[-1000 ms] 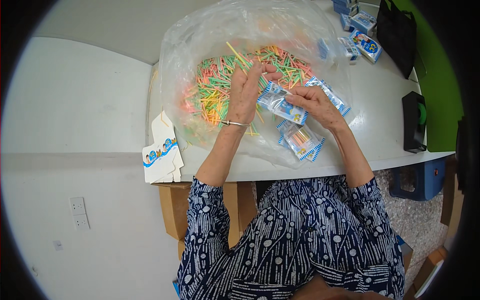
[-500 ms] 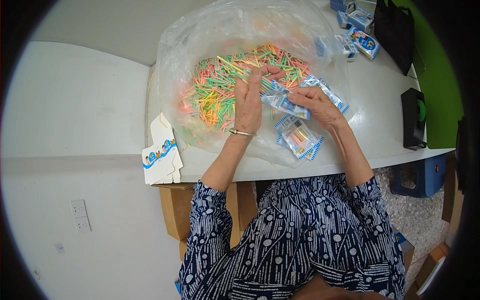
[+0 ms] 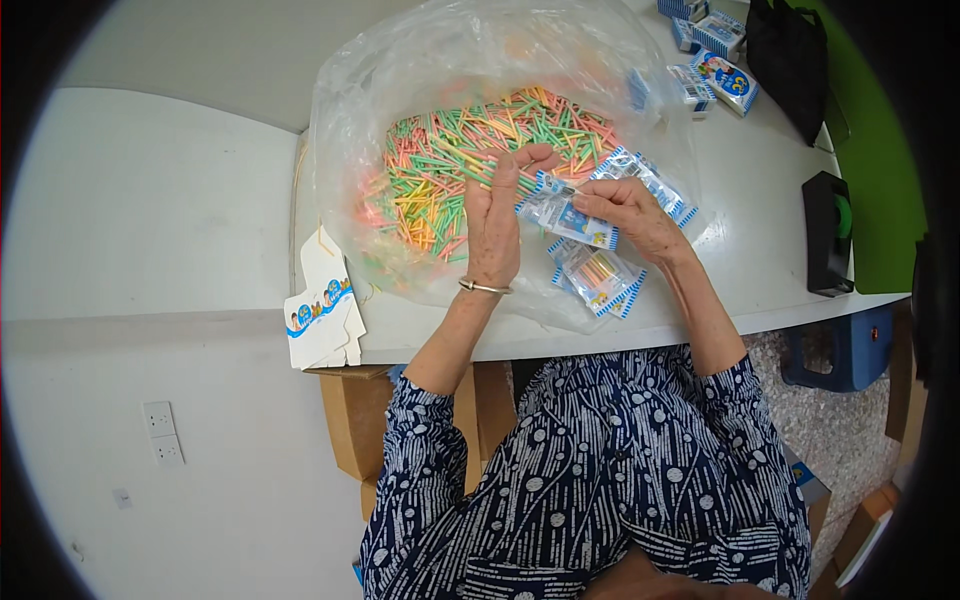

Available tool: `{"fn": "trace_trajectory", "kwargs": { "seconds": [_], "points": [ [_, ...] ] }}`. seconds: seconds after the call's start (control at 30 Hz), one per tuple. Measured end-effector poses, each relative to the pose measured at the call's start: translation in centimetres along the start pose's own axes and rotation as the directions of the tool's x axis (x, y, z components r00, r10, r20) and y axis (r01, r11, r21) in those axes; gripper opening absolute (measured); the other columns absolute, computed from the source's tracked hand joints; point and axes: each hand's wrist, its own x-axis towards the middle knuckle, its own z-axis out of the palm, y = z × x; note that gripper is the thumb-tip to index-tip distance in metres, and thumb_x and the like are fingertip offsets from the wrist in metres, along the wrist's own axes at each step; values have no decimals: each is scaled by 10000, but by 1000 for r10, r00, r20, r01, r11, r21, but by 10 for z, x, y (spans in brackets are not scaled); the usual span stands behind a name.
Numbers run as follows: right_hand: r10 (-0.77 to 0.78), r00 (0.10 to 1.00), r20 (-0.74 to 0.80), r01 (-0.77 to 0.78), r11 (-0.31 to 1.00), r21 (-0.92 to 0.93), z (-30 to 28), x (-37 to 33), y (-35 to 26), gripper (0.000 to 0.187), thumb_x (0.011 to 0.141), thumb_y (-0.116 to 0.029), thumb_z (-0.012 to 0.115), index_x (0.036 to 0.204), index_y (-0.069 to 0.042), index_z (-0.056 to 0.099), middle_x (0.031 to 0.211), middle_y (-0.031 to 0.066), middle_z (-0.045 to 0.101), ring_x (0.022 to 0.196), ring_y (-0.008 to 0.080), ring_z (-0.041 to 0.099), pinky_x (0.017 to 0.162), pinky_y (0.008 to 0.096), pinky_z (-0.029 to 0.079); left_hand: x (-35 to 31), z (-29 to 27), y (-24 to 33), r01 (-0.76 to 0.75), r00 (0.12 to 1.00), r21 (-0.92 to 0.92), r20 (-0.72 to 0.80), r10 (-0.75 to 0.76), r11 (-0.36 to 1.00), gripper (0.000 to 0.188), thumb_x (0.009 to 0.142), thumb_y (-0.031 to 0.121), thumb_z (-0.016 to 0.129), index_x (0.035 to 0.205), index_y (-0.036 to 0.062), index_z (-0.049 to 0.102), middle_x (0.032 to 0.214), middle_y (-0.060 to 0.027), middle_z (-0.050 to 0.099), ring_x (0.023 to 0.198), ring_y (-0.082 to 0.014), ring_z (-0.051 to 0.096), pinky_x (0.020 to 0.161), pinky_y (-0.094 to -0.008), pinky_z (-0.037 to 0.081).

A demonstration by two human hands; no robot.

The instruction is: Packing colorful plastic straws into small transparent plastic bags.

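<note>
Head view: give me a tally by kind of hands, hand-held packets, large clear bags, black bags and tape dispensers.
Hands: 2, left hand and right hand
Held packet: 1
Large clear bag: 1
Black bag: 1
Tape dispenser: 1
Total: 6

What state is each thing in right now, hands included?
Left hand: holding the stick bunch
Stick bunch: slanted, lower ends at the held packet
Right hand: pinching the held packet
Held packet: slanted, mouth unclear
Plastic bag: open, spread wide
Loose sticks: heaped inside the plastic bag
Front packet: sticks inside, lying flat
White cartons: flat
Black bag: open or closed unclear
</note>
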Motion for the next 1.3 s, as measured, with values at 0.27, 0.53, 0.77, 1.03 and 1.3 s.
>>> {"fn": "trace_trajectory", "kwargs": {
  "seconds": [0.27,0.53,0.77,1.03,1.3],
  "points": [
    [4,1000,-18,-4,1000,22,-4,-1,1,240,893,-207,634,992,4,692,864,5,663,800,53,573,720,206,454,-2,-1,0,-132,988,107,92,122,985,256,1012,244,395,1036,-6,439,1109,-227,600,1075,-285,600,925,-363,485],
    [-46,999,-9,44,988,-151,5,-3,-1,238,905,-226,617,921,0,692,776,-18,637,722,38,543,645,200,432,-3,1,3,-34,996,88,88,27,996,317,1013,282,391,1062,-26,447,1117,-237,599,1087,-287,596,912,-352,491],
    [-83,996,36,90,952,-293,2,-1,4,225,912,-206,602,896,6,675,755,-19,613,720,42,516,650,213,417,1,6,9,-31,994,78,107,23,997,430,1010,318,396,1080,-95,493,1129,-223,596,1119,-282,584,887,-347,508],
    [-71,995,-75,65,995,-78,-2,-5,2,257,910,-239,612,943,2,697,773,-35,622,741,35,518,672,202,410,-1,-2,0,-50,994,159,99,34,986,427,1010,322,395,1077,-82,513,1103,-195,611,1045,-242,610,874,-331,509],
    [-86,995,-40,79,987,-143,2,-4,5,241,907,-213,607,941,11,689,777,-19,628,738,45,529,684,211,429,0,-13,0,49,993,161,96,-65,986,430,1006,336,404,1071,-73,519,1073,-185,627,987,-217,629,856,-319,515]
  ]
}}
